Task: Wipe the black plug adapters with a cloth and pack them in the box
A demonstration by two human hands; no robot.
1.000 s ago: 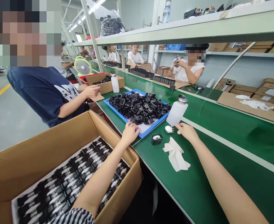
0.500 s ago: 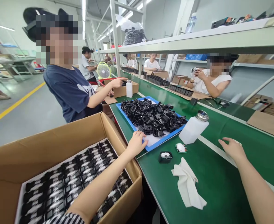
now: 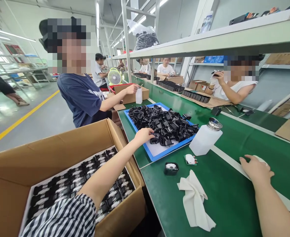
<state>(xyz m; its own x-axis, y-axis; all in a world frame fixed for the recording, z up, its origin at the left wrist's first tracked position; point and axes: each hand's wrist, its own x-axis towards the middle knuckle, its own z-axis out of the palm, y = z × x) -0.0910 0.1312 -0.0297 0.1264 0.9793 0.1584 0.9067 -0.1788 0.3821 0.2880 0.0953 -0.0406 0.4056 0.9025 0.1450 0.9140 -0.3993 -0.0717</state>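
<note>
My left hand [image 3: 145, 135] reaches over the near side of the blue-rimmed tray [image 3: 145, 148]. Its fingers are closed on the edge of a black plastic housing [image 3: 155, 138], at the border of a heap of similar black housings [image 3: 171, 123]. At the right, my right hand [image 3: 255, 169] hovers over or rests on the green bench with fingers curled. A whitish thing [image 3: 262, 160] shows at its far side, mostly hidden. Between the hands lie a black housing with a white-topped insert [image 3: 171, 168], a small green circuit board with a white blob [image 3: 190, 159] and a crumpled white cloth [image 3: 193, 200].
A white bottle with a metal cap [image 3: 206, 136] stands by the tray's right corner. At my left, an open cardboard box [image 3: 125, 210] holds rows of black-and-white parts. A co-worker [image 3: 78, 98] reaches toward another bottle [image 3: 138, 95]. A shelf [image 3: 209, 42] crosses above the bench.
My left hand has moved from the tray's near rim into the heap's edge and closed on a housing. My right hand has shifted slightly right and nearer. The head view has turned slightly left.
</note>
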